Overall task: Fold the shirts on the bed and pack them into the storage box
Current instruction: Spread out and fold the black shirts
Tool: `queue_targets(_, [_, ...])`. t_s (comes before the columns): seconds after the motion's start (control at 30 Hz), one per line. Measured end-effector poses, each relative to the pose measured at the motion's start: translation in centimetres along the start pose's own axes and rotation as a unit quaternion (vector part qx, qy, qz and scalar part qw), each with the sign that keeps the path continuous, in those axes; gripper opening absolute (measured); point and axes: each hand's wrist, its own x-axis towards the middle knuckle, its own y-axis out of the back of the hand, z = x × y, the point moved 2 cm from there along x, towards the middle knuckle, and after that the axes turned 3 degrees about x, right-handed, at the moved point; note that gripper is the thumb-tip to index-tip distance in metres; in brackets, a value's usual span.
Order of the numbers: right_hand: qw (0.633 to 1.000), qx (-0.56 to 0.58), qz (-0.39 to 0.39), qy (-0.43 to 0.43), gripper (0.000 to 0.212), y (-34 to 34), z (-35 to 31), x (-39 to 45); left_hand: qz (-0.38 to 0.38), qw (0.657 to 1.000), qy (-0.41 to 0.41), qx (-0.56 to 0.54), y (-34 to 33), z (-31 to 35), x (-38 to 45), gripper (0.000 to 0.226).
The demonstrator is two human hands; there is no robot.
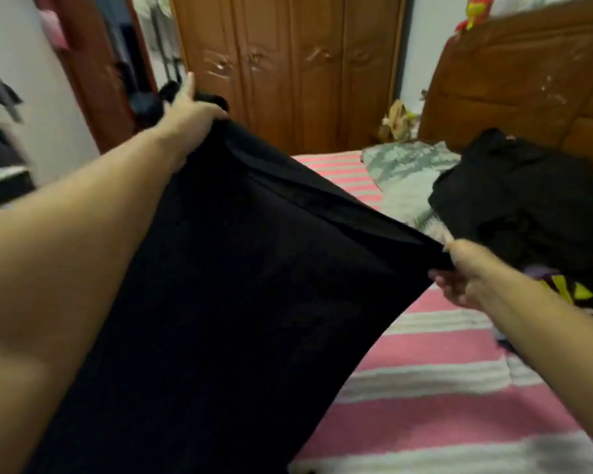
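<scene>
**Black shirt stretched in the air between two hands, bed waiting below**

Closest to us, the left forearm runs up the frame, and the black shirt (240, 285) hangs like a curtain right beside it, filling the lower left. Up at the far end, the left hand (189, 112) grips one end of the top edge, fingers curled over the cloth. The right hand (466, 275) pinches the other end, lower and much nearer the camera. So the taut edge slants from high and far on the left to low and near on the right, above the pink striped bed (442, 388). That's the key: I'd say the shirt wants laying flat on the open stripes under the right hand. A dark clothes pile (514, 200) sits near the headboard (528, 70). No storage box visible.
</scene>
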Motion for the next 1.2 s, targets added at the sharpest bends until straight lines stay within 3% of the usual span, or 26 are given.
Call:
queue_targets(0.1, [0.991, 0.01, 0.071, -0.112, 0.031, 3.9, 10.7, 2.4, -0.142, 0.961, -0.001, 0.236, -10.4, -2.6, -7.9, 0.094])
queue_targets(0.17, [0.985, 0.034, 0.108, -0.13, 0.029, 6.8, 15.2, 2.3, -0.232, 0.948, -0.05, 0.212, -15.7, -4.9, -19.5, 0.082])
queue_targets(0.23, [0.983, 0.1, 0.101, -0.118, 0.027, 8.4, 18.6, 1.2, -0.3, 0.924, -0.1, 0.218, -14.4, -9.0, -31.5, 0.073])
queue_targets(0.27, [0.982, 0.136, 0.081, -0.106, 0.026, 8.6, 19.6, 0.8, -0.304, 0.922, -0.105, 0.218, -12.3, -11.1, -37.0, 0.068])
queue_targets(0.33, [0.981, 0.173, 0.024, -0.079, 0.026, 8.2, 20.6, -1.2, -0.234, 0.934, -0.105, 0.249, -8.0, -15.0, -46.8, 0.061])
queue_targets(0.43, [0.983, 0.178, -0.04, -0.013, 0.048, 7.7, 22.1, -5.1, -0.148, 0.939, -0.032, 0.308, -3.9, -18.9, -55.0, 0.073])
queue_targets(0.57, [0.989, 0.122, -0.076, 0.047, 0.058, 8.9, 26.5, -10.8, -0.23, 0.891, -0.023, 0.392, -2.8, -21.9, -58.7, 0.106])
queue_targets(0.63, [0.99, 0.082, -0.095, 0.069, 0.054, 9.3, 28.2, -13.1, -0.224, 0.893, -0.002, 0.391, -2.6, -21.8, -57.9, 0.104])
queue_targets(0.7, [0.99, 0.051, -0.111, 0.068, 0.05, 9.2, 28.0, -14.6, -0.149, 0.928, 0.083, 0.331, -2.4, -20.4, -57.0, 0.08])
queue_targets(0.73, [0.988, 0.031, -0.134, 0.07, 0.047, 9.0, 27.7, -15.3, -0.083, 0.951, 0.177, 0.24, -2.2, -19.4, -56.7, 0.07])
queue_targets(0.77, [0.984, 0.011, -0.163, 0.072, 0.044, 8.6, 27.5, -16.0, -0.015, 0.945, 0.298, 0.137, -2.1, -19.4, -56.4, 0.069])
queue_targets(0.83, [0.974, -0.028, -0.21, 0.079, 0.038, 7.9, 28.1, -16.7, 0.064, 0.866, 0.485, -0.098, -2.2, -20.5, -56.0, 0.087])
queue_targets(0.87, [0.971, -0.05, -0.22, 0.078, 0.037, 7.5, 28.7, -16.9, 0.083, 0.826, 0.523, -0.192, -2.1, -21.3, -55.8, 0.096])
queue_targets(0.9, [0.97, -0.067, -0.223, 0.074, 0.036, 7.0, 29.3, -17.1, 0.086, 0.792, 0.547, -0.256, -1.8, -22.1, -55.6, 0.097])
queue_targets(0.97, [0.972, -0.081, -0.215, 0.059, 0.034, 5.6, 29.5, -17.1, 0.09, 0.754, 0.568, -0.316, -1.1, -22.9, -55.4, 0.071])
queue_targets(1.07, [0.967, -0.075, -0.232, 0.075, 0.029, 3.5, 28.6, -17.1, 0.091, 0.736, 0.565, -0.362, -0.6, -21.2, -55.4, 0.026])
queue_targets(1.2, [0.961, -0.133, -0.24, 0.025, 0.015, 1.6, 29.4, -16.8, 0.179, 0.727, 0.501, -0.434, 0.2, -19.3, -56.0, 0.023])
